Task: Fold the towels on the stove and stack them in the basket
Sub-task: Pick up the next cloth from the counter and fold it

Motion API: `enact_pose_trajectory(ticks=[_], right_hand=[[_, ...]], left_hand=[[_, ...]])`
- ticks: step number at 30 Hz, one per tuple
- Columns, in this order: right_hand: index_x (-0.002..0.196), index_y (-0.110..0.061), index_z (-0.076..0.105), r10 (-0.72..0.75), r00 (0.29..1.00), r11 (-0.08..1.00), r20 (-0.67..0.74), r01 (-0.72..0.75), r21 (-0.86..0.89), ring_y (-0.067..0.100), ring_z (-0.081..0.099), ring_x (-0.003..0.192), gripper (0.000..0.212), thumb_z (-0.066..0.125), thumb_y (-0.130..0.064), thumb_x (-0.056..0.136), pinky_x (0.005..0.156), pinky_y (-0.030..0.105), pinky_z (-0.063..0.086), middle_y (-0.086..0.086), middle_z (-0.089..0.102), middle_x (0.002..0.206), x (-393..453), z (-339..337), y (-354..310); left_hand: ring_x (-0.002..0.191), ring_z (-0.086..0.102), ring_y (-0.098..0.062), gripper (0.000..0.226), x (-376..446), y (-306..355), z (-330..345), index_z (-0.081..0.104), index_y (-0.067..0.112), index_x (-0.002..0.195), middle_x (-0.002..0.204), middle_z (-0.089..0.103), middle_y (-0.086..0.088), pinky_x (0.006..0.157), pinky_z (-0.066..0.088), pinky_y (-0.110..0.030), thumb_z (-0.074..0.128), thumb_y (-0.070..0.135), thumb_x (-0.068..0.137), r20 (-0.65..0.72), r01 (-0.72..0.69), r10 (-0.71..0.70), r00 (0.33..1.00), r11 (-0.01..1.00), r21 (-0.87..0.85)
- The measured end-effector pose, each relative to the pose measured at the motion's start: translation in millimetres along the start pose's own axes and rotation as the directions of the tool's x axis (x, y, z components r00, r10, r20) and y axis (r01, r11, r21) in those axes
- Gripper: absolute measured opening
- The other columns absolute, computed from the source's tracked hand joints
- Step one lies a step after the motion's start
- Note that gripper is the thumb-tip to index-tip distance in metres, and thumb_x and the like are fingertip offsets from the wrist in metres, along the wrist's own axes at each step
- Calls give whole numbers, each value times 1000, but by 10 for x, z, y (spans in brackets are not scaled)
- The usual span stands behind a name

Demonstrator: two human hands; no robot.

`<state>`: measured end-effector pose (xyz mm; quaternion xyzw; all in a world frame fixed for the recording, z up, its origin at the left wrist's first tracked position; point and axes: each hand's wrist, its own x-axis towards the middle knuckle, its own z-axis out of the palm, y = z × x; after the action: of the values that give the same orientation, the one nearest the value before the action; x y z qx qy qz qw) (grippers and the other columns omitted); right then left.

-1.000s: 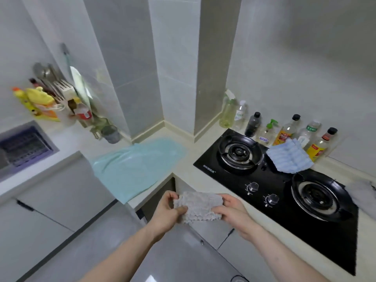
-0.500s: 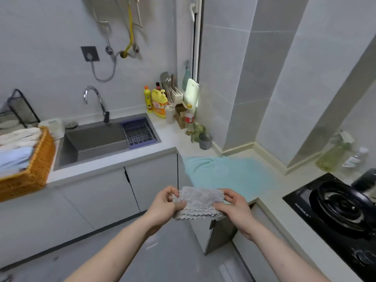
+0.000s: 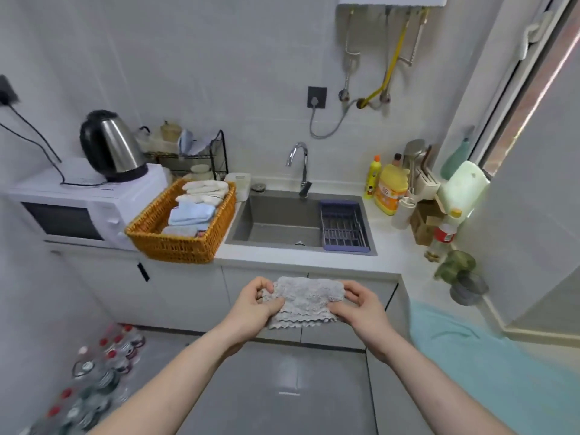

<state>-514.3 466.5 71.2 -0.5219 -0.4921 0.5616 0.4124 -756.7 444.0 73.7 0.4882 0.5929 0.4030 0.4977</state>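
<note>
Both hands still grip the folded gray towel [image 3: 303, 301], basket [image 3: 175, 243] now ahead.

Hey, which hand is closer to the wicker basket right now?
Left. The left hand grips the folded grey towel's end on the wicker basket's side; the right hand grips the far end.

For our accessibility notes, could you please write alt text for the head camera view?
Left hand and right hand hold a folded grey towel before a kitchen counter. A wicker basket of folded towels sits left of the sink.
</note>
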Motion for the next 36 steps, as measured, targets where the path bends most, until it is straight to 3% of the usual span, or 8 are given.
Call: enact_pose_trajectory(ticks=[5,8,12,14,15,23,33,36], right_hand=[[109,-11,70,-30,991,999,129,31,-7,11,74,92,34,75,8,81,72,21,56,2,77,106,784,490,-249],[110,-11,70,-39,973,999,229,46,-25,10,72,81,32,76,4,82,65,18,52,2,77,107,1250,750,-393],[112,-12,69,-8,943,997,334,33,-70,11,70,79,32,75,1,83,67,20,52,1,77,107,1730,1149,-469],[111,-15,69,-8,929,996,370,40,-80,18,72,83,32,77,-4,83,73,27,55,-1,77,108,1930,1351,-490],[111,-17,70,-4,923,995,384,41,-90,23,72,85,31,77,-6,83,76,33,56,-2,77,109,2026,1446,-501],[107,-17,71,34,924,994,382,10,-111,28,75,89,31,77,-4,80,83,43,60,0,77,105,2783,2128,-458],[111,-11,69,121,947,987,297,-84,-133,16,74,78,35,78,2,81,64,22,55,8,77,103,3838,3214,-373],[113,-14,69,146,958,984,245,-114,-138,25,76,86,39,80,-3,78,70,38,62,9,76,103,4125,3493,-370]], left_hand=[[75,55,-18,20,461,182,-565,50,18,98,94,52,-5,60,39,-27,69,14,94,-138,10,-5,990,999,36],[119,57,-39,20,717,227,-857,52,18,100,99,58,-14,67,39,-28,71,17,93,-237,18,-11,971,999,30],[64,56,-15,22,907,180,-1222,52,16,100,93,51,-2,56,41,-21,72,19,93,-327,46,-35,944,999,24],[87,43,-5,24,1032,127,-1426,53,18,99,85,52,4,60,40,-25,74,22,91,-374,57,-44,926,998,26],[129,48,-31,24,1103,98,-1529,54,18,98,81,51,8,63,39,-27,75,23,90,-395,60,-47,918,998,21],[46,32,-7,27,1786,-82,-2280,51,16,88,50,43,13,50,31,-26,78,18,87,-444,103,-45,895,989,107],[67,43,-7,28,2952,-286,-3519,53,21,85,74,48,9,62,36,-26,80,29,85,-344,122,-9,939,943,310],[75,49,-8,26,3293,-283,-3834,55,19,89,79,51,10,68,40,-25,78,31,87,-290,136,-32,957,928,347]])
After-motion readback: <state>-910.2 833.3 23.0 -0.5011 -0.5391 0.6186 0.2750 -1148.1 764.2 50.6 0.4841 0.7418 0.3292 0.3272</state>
